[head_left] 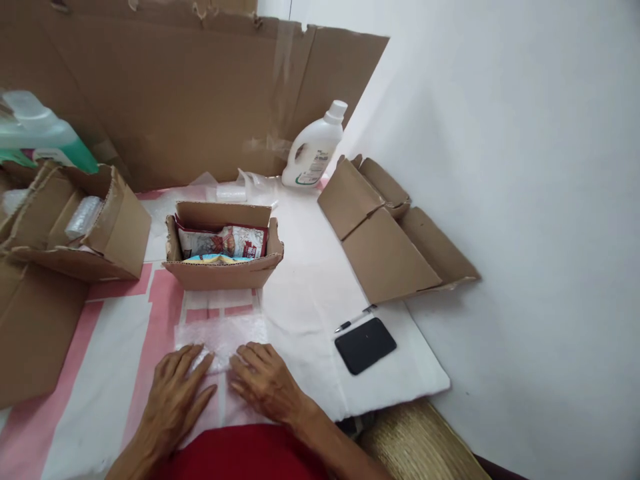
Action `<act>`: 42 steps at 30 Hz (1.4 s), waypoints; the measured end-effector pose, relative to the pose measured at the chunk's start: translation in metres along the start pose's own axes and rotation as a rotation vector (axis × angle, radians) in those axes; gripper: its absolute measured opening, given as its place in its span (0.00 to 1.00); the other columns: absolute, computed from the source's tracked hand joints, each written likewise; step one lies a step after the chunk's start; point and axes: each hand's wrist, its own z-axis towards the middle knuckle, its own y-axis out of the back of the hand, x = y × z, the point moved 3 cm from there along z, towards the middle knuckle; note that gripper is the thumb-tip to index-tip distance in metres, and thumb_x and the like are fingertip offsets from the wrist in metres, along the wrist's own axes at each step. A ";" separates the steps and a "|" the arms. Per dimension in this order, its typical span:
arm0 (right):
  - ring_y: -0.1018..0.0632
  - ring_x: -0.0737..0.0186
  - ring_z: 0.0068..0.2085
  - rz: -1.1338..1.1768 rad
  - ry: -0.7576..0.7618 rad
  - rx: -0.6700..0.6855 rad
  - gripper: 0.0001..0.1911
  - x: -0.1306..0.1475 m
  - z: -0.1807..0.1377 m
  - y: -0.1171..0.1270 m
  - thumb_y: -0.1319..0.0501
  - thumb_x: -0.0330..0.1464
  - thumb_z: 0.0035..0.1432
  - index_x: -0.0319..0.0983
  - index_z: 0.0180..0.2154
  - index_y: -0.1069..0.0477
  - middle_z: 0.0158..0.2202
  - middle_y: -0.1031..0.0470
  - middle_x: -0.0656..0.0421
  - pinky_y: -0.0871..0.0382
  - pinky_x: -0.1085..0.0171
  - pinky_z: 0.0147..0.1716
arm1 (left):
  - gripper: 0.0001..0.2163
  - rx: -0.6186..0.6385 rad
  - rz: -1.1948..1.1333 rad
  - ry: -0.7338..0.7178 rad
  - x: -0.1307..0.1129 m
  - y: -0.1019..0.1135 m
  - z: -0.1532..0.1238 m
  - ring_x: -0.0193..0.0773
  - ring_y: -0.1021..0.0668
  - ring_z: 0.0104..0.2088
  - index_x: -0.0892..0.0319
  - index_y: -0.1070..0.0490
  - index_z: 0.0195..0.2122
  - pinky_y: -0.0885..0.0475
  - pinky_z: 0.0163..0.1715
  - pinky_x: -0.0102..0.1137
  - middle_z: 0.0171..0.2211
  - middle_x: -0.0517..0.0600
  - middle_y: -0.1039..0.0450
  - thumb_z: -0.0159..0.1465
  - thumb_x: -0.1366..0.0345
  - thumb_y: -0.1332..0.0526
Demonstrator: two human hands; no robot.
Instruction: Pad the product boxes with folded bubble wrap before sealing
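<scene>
A sheet of clear bubble wrap point(220, 337) lies flat on the pink and white cloth point(115, 333) in front of me. My left hand point(175, 393) rests palm down on its near left edge, fingers stretched out. My right hand point(263, 380) lies flat on its near right edge, fingers also extended. Just beyond the wrap stands a small open cardboard box point(223, 270) holding red and white snack packets point(223, 241).
A black phone point(365, 345) and a pen point(356, 319) lie to the right. A flattened cardboard box point(390, 233) sits at the right, a white detergent bottle point(314, 150) behind. Another open box point(75, 223) and a green bottle point(43, 133) are at the left.
</scene>
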 end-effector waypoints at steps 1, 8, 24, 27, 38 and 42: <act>0.23 0.50 0.46 -0.020 0.015 0.031 0.12 0.001 -0.002 -0.007 0.41 0.36 0.69 0.36 0.50 0.29 0.46 0.21 0.49 0.28 0.54 0.41 | 0.19 0.014 0.020 -0.005 0.004 -0.005 -0.004 0.50 0.23 0.52 0.55 0.31 0.59 0.31 0.52 0.42 0.53 0.57 0.22 0.67 0.62 0.39; 0.24 0.52 0.49 -0.159 0.062 0.021 0.09 -0.023 0.004 -0.019 0.46 0.24 0.70 0.35 0.46 0.28 0.47 0.21 0.50 0.30 0.56 0.44 | 0.18 0.031 0.013 -0.103 0.022 -0.003 -0.008 0.44 0.21 0.52 0.58 0.30 0.57 0.29 0.51 0.36 0.52 0.55 0.20 0.68 0.72 0.45; 0.23 0.59 0.39 0.144 0.035 -0.487 0.10 0.019 0.004 0.046 0.45 0.24 0.69 0.35 0.47 0.26 0.37 0.19 0.52 0.25 0.60 0.38 | 0.15 -0.145 -0.193 -0.150 -0.035 0.054 0.038 0.48 0.23 0.54 0.65 0.29 0.56 0.31 0.55 0.43 0.49 0.61 0.21 0.69 0.69 0.43; 0.20 0.57 0.47 0.116 0.093 -0.530 0.14 0.025 0.009 0.085 0.39 0.22 0.65 0.34 0.52 0.27 0.43 0.17 0.50 0.21 0.58 0.45 | 0.15 -0.258 -0.219 -0.188 -0.030 0.085 0.040 0.48 0.23 0.55 0.61 0.25 0.54 0.32 0.56 0.45 0.48 0.58 0.19 0.69 0.72 0.45; 0.28 0.49 0.63 0.112 0.081 -0.295 0.18 0.006 -0.024 0.008 0.47 0.26 0.69 0.34 0.58 0.31 0.55 0.22 0.45 0.24 0.51 0.55 | 0.14 -0.172 -0.255 -0.165 -0.026 0.017 0.016 0.40 0.21 0.40 0.59 0.25 0.46 0.29 0.47 0.38 0.35 0.51 0.20 0.66 0.79 0.46; 0.23 0.53 0.54 0.238 0.002 -0.189 0.16 0.010 -0.054 -0.024 0.45 0.27 0.68 0.39 0.55 0.29 0.48 0.19 0.50 0.24 0.52 0.50 | 0.18 -0.095 -0.344 -0.125 -0.018 -0.012 0.002 0.39 0.21 0.42 0.57 0.25 0.47 0.26 0.45 0.35 0.39 0.52 0.21 0.62 0.81 0.46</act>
